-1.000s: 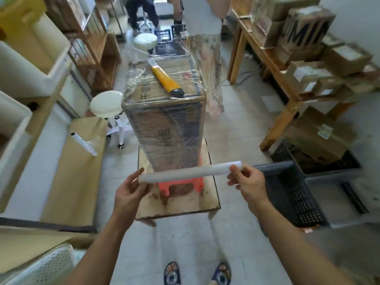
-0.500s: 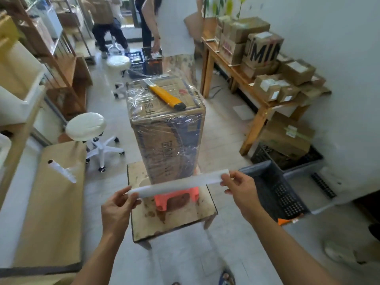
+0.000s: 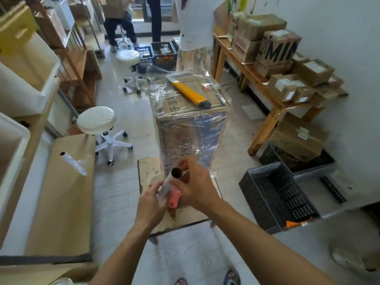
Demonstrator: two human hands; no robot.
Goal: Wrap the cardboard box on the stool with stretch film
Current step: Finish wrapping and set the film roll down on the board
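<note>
Pale floor tiles (image 3: 195, 254) ran underfoot, smooth and faintly glossy. Nearest the camera, the left hand (image 3: 151, 204) closed its fingers around the lower end of a roll (image 3: 169, 183), a slim white tube tilted up so that its dark hollow core faced the lens; the right hand (image 3: 195, 188) gripped the upper end, fingers curled about it. Hardly any film seemed left on that tube, though this was a judgement from its thinness. Just behind the hands stood a worn, stained wooden platform (image 3: 147, 171), and on it a pink plastic stool (image 3: 174, 199), mostly hidden. On the stool rose the box (image 3: 191, 138), tall and rectangular, its brown printed sides and top already sheathed in wrinkled, shiny clear film, so the wrapping looked largely done; what remained was probably a last pass or cutting the film free. A yellow knife (image 3: 190, 92) lay on the box's top. Farther off stood a white round swivel seat (image 3: 95, 120), a dark crate (image 3: 271, 194) and a table (image 3: 273, 108) stacked with cartons.
</note>
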